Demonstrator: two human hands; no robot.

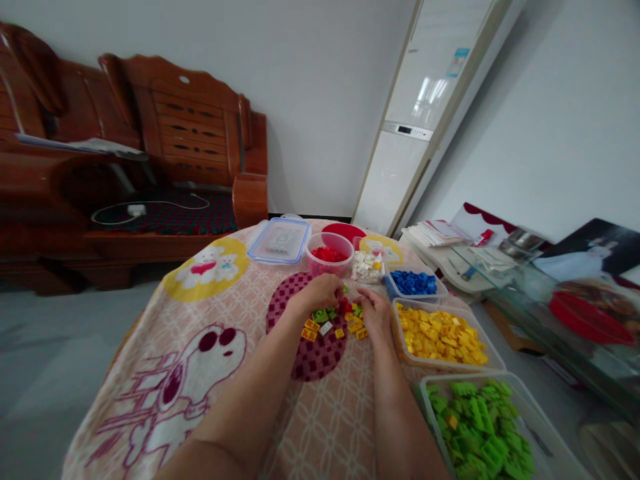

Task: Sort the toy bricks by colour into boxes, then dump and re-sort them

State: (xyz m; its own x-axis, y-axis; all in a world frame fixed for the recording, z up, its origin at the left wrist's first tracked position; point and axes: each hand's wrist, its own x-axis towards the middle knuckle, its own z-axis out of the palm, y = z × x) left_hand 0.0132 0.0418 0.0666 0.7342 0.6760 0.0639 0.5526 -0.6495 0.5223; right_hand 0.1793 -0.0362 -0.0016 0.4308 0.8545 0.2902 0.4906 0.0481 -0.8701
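Left hand (pixel 326 291) and right hand (pixel 376 313) bend over bricks (pixel 355 325), whether grasping I cannot tell.

Light: dim, cool, diffuse | Glare: window-like reflection on the tall, glossy white cabinet (pixel 405 153) | Shadows: soft, deeper under the carved red-brown wooden bench (pixel 187 123) | Lens: wide-angle, verticals leaning, edges stretched | Focus: small coloured plastic bricks (pixel 355 326) and fingers (pixel 367 296) slightly soft

Nothing legible. 1 blue-and-white label (pixel 457 62) on tall white unit (pixel 387 163), upper right of frame: print too small to read. Faint marks on clear blue-rimmed lid (pixel 281 237), mid-frame: likewise unreadable.
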